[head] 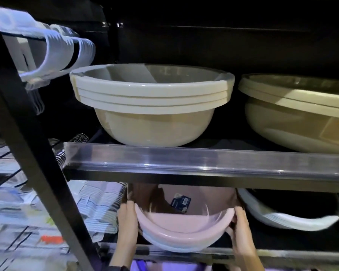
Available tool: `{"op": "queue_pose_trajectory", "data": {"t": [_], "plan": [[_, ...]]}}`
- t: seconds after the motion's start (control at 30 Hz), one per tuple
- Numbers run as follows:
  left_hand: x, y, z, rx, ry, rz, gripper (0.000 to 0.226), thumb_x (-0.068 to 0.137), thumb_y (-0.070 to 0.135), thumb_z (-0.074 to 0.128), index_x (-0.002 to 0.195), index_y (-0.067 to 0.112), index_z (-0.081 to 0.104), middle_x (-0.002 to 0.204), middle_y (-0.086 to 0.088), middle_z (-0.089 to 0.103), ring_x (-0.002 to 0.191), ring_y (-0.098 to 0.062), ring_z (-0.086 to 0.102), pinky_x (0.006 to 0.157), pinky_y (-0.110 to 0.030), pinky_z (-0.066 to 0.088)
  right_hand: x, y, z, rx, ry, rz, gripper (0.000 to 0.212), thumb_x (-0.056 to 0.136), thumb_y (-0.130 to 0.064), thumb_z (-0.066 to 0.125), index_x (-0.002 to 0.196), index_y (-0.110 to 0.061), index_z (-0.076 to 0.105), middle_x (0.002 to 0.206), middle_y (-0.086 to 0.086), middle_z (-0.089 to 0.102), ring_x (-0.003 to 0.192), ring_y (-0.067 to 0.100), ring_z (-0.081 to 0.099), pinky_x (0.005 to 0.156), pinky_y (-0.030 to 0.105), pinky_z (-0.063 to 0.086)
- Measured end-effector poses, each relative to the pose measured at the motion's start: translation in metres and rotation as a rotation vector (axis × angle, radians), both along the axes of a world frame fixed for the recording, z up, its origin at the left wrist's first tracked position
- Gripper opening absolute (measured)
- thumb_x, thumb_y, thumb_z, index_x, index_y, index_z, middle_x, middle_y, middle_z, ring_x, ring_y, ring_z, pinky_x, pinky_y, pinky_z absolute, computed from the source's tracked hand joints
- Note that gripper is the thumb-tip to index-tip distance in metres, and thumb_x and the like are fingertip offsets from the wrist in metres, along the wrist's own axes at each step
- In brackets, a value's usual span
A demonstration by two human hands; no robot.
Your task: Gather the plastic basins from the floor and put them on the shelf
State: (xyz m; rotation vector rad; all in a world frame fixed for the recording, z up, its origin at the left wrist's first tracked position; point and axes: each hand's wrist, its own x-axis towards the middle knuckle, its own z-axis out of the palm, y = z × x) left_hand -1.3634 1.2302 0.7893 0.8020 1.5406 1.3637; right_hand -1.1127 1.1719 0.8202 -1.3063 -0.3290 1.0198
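A pink plastic basin (184, 225) sits nested on top of paler basins on the lower shelf (282, 255), tilted toward me. A dark label sticks to its inner wall. My left hand (126, 218) grips its left rim and my right hand (241, 220) grips its right rim. On the upper shelf (204, 161) stands a stack of three beige basins (151, 102). A larger beige basin (297, 114) stands to its right.
A stack of white basins (286, 218) leans to the right of the pink one on the lower shelf. A black shelf post (27, 133) slants down the left. White hangers (53, 51) hang at upper left. Packaged goods (18, 212) lie at lower left.
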Motion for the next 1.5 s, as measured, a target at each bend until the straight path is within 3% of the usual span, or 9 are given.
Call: {"op": "queue_pose_trajectory", "data": {"t": [0.1,0.2,0.3,0.37,0.5,0.67,0.93,1.3,1.5], "plan": [[-0.002,-0.039,-0.009,0.09,0.229,-0.145,0.073,0.096,0.059,0.047,0.157,0.027,0.022,0.16,0.0,0.026,0.149,-0.019,0.024,0.122,-0.04,0.02,0.007,-0.024,-0.019,0.047,-0.221,0.114,0.043,0.098,-0.023,0.054,0.139,-0.018,0.041,0.147,0.006,0.042,0.132,0.022,0.045,0.11,0.049,0.037],[0.001,-0.082,-0.023,0.32,0.466,-0.208,0.113,0.071,0.067,0.068,0.155,0.04,-0.002,0.163,0.025,0.002,0.15,0.003,0.005,0.12,-0.028,0.01,0.004,-0.058,-0.05,0.091,-0.583,0.248,0.108,0.072,-0.021,0.086,0.152,-0.043,0.018,0.156,-0.019,0.026,0.142,0.0,0.027,0.116,0.032,0.025],[0.016,-0.102,-0.033,0.36,0.654,-0.157,0.137,0.048,0.072,0.071,0.158,0.021,0.006,0.166,0.005,0.008,0.15,-0.009,0.014,0.12,-0.033,0.016,-0.02,-0.074,-0.056,0.059,-0.779,0.233,0.14,0.036,-0.049,0.089,0.15,-0.054,0.008,0.153,-0.029,0.023,0.137,-0.006,0.027,0.111,0.026,0.024],[0.027,-0.11,-0.032,0.367,0.663,-0.103,0.135,0.046,0.073,0.07,0.156,0.019,0.013,0.165,-0.004,0.015,0.15,-0.021,0.021,0.118,-0.043,0.023,-0.032,-0.076,-0.054,0.059,-0.844,0.177,0.146,0.032,-0.045,0.093,0.15,-0.049,0.008,0.155,-0.019,0.025,0.139,0.002,0.029,0.112,0.028,0.023],[0.037,-0.113,-0.034,0.382,0.626,-0.024,0.129,0.049,0.068,0.076,0.155,0.026,0.015,0.162,-0.009,0.026,0.147,-0.034,0.031,0.115,-0.053,0.031,-0.048,-0.071,-0.053,0.025,-0.871,0.084,0.143,0.039,-0.032,0.098,0.147,-0.051,0.007,0.155,-0.016,0.028,0.143,0.012,0.028,0.116,0.031,0.019],[0.046,-0.107,-0.038,0.346,0.523,0.026,0.135,0.053,0.024,0.099,0.151,0.048,0.009,0.162,-0.002,0.031,0.147,-0.026,0.031,0.117,-0.049,0.031,-0.061,-0.064,-0.051,-0.013,-0.841,-0.031,0.138,0.037,-0.034,0.096,0.147,-0.053,0.014,0.148,-0.017,0.04,0.138,0.015,0.032,0.117,0.042,0.024],[0.061,-0.093,-0.036,0.337,0.55,0.097,0.118,0.069,0.02,0.091,0.153,0.039,0.01,0.162,-0.004,0.033,0.147,-0.03,0.031,0.116,-0.056,0.031,-0.078,-0.046,-0.042,-0.029,-0.917,-0.076,0.126,0.052,-0.042,0.092,0.154,-0.029,0.019,0.152,-0.007,0.039,0.14,0.013,0.036,0.119,0.043,0.014],[0.064,-0.07,-0.023,0.19,0.503,0.097,0.114,0.075,0.028,0.087,0.161,0.018,0.011,0.157,0.0,0.041,0.145,-0.026,0.033,0.119,-0.054,0.024,-0.086,-0.021,-0.036,-0.13,-0.853,-0.028,0.119,0.061,-0.048,0.087,0.153,-0.022,0.017,0.155,0.003,0.035,0.144,0.02,0.028,0.119,0.041,0.01],[0.059,-0.077,-0.012,0.189,0.408,-0.016,0.117,0.078,0.035,0.084,0.161,0.026,0.003,0.165,0.003,0.022,0.152,-0.024,0.015,0.122,-0.046,0.022,-0.082,-0.029,-0.031,-0.141,-0.857,0.001,0.121,0.063,-0.048,0.086,0.154,-0.026,0.01,0.159,0.002,0.027,0.146,0.019,0.022,0.119,0.043,0.009]]}}
